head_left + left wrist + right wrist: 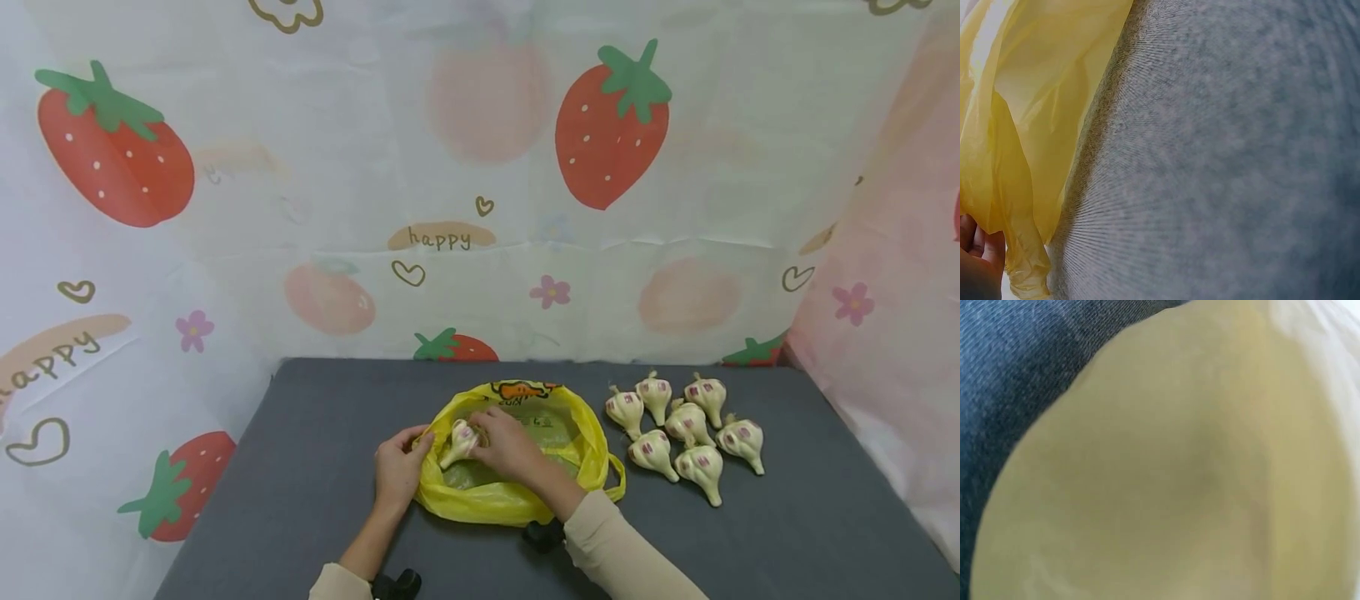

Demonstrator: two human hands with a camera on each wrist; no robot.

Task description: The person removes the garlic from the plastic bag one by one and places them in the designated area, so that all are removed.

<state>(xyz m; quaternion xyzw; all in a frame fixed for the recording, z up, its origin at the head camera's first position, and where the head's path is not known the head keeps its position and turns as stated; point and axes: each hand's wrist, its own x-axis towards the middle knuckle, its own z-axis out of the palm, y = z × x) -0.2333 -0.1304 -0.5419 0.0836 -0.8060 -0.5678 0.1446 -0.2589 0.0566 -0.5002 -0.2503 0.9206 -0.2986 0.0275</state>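
Observation:
A yellow plastic bag point(495, 507) lies on the grey table with its mouth spread wide. My left hand point(396, 471) pinches the bag's left rim between thumb and fingers. Within the mouth, near that rim, my right hand point(506, 446) holds a garlic bulb point(461, 440) by its top end, its pale stem pointing down to the left. In the left wrist view, the curled left hand point(982, 265) shows at the lower left beside the bag's yellow film point(1047, 125). Yellow film point(1160, 462) fills most of the right wrist view and hides the right hand.
Several garlic bulbs point(688, 423) with purplish marks sit in a cluster to the right of the bag. A bag handle loop point(618, 479) sticks out on the right. Behind the grey table point(322, 433) hangs a white curtain point(345, 192) printed with strawberries.

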